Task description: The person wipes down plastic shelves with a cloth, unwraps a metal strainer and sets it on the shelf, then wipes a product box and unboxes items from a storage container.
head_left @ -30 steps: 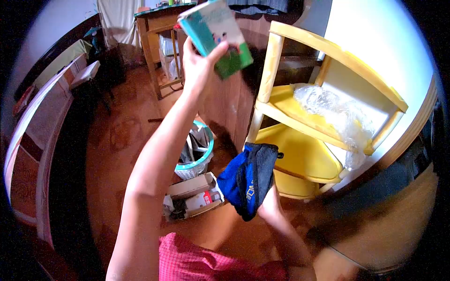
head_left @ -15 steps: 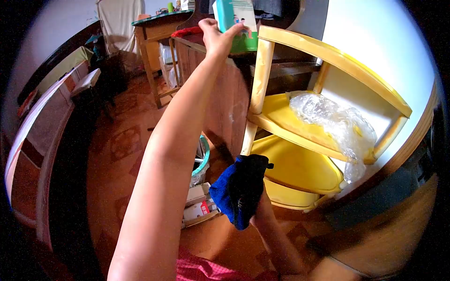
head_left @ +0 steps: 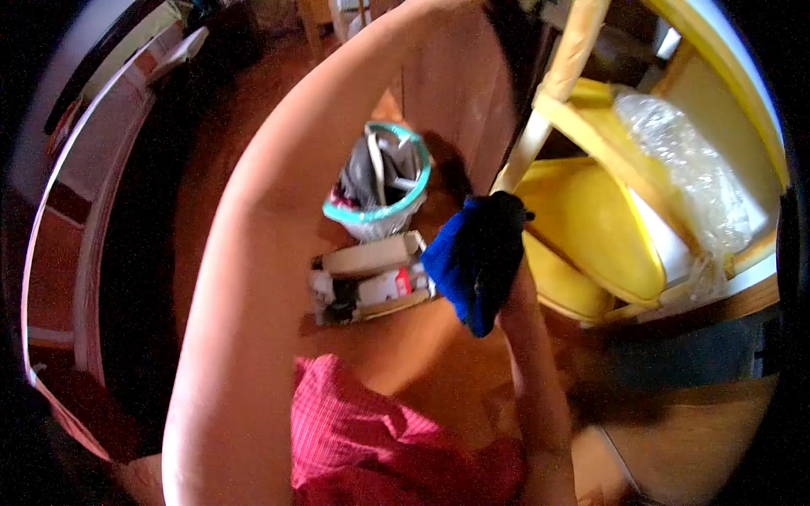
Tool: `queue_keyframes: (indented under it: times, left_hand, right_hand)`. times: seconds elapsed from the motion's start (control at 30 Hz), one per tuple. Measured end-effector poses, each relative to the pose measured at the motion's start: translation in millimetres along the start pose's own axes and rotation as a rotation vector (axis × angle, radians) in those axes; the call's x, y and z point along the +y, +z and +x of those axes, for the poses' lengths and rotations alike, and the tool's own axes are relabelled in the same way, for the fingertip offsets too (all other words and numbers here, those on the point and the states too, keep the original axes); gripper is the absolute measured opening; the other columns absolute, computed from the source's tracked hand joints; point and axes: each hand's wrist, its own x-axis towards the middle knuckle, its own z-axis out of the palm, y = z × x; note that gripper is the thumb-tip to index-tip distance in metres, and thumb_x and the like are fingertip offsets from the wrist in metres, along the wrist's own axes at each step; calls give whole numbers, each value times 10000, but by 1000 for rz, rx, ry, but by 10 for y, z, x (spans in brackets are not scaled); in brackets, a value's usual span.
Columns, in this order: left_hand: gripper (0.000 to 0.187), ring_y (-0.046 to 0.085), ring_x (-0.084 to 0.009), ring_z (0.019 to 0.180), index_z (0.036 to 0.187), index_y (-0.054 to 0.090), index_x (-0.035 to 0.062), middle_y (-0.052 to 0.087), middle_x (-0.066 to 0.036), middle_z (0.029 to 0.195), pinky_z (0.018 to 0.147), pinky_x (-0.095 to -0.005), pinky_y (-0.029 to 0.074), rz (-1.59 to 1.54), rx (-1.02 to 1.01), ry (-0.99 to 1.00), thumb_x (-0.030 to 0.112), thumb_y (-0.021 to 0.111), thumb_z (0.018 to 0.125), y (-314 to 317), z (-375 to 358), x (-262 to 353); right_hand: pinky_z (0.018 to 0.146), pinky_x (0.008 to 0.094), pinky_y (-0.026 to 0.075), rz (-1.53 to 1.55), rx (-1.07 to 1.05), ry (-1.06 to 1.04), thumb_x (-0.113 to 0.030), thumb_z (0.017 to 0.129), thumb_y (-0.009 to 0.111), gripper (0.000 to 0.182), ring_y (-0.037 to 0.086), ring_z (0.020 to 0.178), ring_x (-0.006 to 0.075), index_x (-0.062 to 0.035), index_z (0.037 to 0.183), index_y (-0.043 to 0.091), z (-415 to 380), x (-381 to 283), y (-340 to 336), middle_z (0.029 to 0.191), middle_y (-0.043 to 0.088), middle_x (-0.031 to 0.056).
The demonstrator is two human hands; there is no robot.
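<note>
The cloth (head_left: 475, 263) looks soft and matt, its blue nap fuzzy against a darker side. From here the shelf (head_left: 595, 228) is yellow plastic, smooth and faintly glossy on its panels, with duller, scuffed-looking posts. The wrap (head_left: 688, 169) on it is clear, thin plastic, crinkled and shiny. The basket (head_left: 416, 207) has a smooth plastic rim over a filmy, creased liner. The box (head_left: 371, 256) seems to be plain matt card. The checked garment (head_left: 371, 422) is woven cloth, softly creased, and the floor (head_left: 422, 354) carries a low sheen.
</note>
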Motion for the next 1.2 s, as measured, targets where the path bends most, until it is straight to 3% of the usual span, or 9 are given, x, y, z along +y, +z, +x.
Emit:
queue_keyframes:
  times: [0.1, 0.23, 0.33, 0.47, 0.7, 0.83, 0.97, 1.07, 1.2]
  left_hand:
    - [747, 367, -275, 1236, 1330, 309, 80, 372, -144, 1335, 1008, -454, 321, -56, -70, -108, 423, 679, 779, -351, -1005, 269]
    - [373, 577, -213, 920, 1049, 547, 21, 591, -130, 991, 804, -309, 458, 277, -28, -75, 95, 719, 726, -922, -2738, 51]
    - [239, 602, -210, 788, 990, 587, 17, 609, -124, 879, 715, -311, 484, -102, 202, -963, -16, 621, 756, -1172, -4038, 81]
    - [369, 592, -268, 854, 1017, 610, 47, 554, -148, 986, 731, -353, 495, 158, -116, -1081, -59, 647, 666, -1308, -5488, -106]
    - [327, 587, -242, 835, 1007, 575, 48, 556, -107, 888, 687, -329, 486, 524, -156, -823, -81, 609, 709, -1258, -5551, -140]
    - [299, 587, -184, 795, 1000, 568, 46, 581, -72, 869, 645, -287, 477, 405, 102, -870, -85, 596, 733, -1387, -5344, 3]
    - [222, 573, -89, 788, 1010, 560, 51, 603, -28, 966, 613, -232, 474, -21, 369, -1131, -46, 552, 811, -1590, -5039, 203]
    - [258, 587, -103, 844, 1087, 548, 60, 610, -32, 984, 653, -221, 490, -488, 674, -1311, -15, 535, 840, -1585, -4950, 275]
    - [288, 581, -118, 940, 1163, 522, 68, 584, -42, 1100, 811, -248, 482, -780, 595, -1244, 36, 528, 876, -1597, -5023, 299]
  right_hand:
    - [608, 273, 447, -337, 156, -121, -374, 941, 411, 250, 515, 665, 135, -155, 934, 529, -25, 50, -47, 782, 528, -3]
    - [598, 367, 521, -209, 210, 20, -473, 899, 440, 353, 607, 672, 226, -144, 919, 564, 4, 91, 117, 766, 617, 43]
    - [687, 382, 534, -155, 261, -4, -436, 898, 463, 337, 630, 748, 232, -126, 970, 571, 38, 194, 15, 861, 638, 71]
    - [723, 359, 520, -134, 280, 103, -412, 883, 505, 315, 620, 797, 213, -132, 1007, 578, 57, 253, -113, 887, 635, 55]
    - [804, 348, 493, -126, 333, 141, -392, 894, 495, 314, 605, 878, 195, -124, 1034, 580, 141, 494, -232, 953, 633, 48]
    - [580, 327, 534, -241, 352, 163, -447, 893, 458, 375, 631, 703, 210, -113, 1012, 576, 196, 578, -112, 856, 645, 72]
    - [631, 383, 537, -180, 475, 197, -464, 904, 425, 408, 629, 743, 253, -116, 1085, 535, 187, 661, -61, 890, 637, 83]
    - [787, 381, 518, 5, -26, 458, -440, 915, 416, 428, 619, 845, 225, -92, 1131, 543, 219, 683, -262, 956, 624, 106]
    - [839, 327, 497, -457, 313, 356, -326, 931, 424, 399, 616, 904, 201, -9, 1145, 537, 39, 722, -323, 1034, 622, 111]
